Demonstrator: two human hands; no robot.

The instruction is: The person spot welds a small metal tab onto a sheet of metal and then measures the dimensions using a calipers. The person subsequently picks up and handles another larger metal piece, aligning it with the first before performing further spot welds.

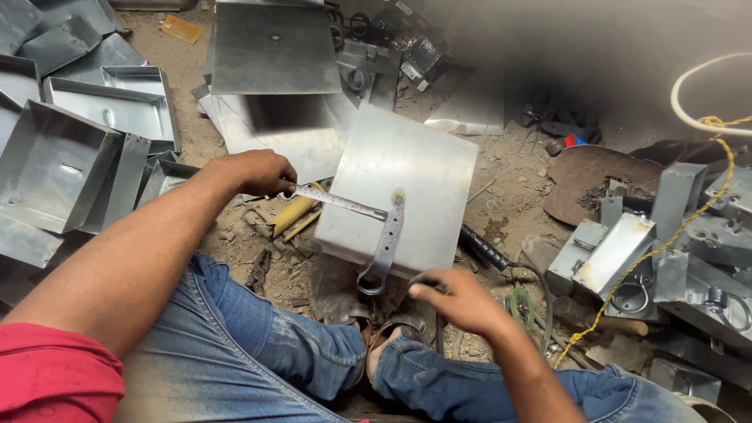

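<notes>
A person sits on a dirt floor (509, 196) among stacked metal trays (70, 149). A square steel sheet (407, 180) lies tilted before their knees. A perforated metal strap (385, 247) rests on the sheet's near edge. The left hand (254, 172), closed, pinches a thin rod (337, 202) whose tip meets the strap. The right hand (458, 301) is curled near the sheet's corner; whether it grips anything, I cannot tell.

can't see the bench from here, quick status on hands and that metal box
Left hand holds a thin rod onto the metal strap. Right hand rests near the box edge. Nothing blocking.
</notes>
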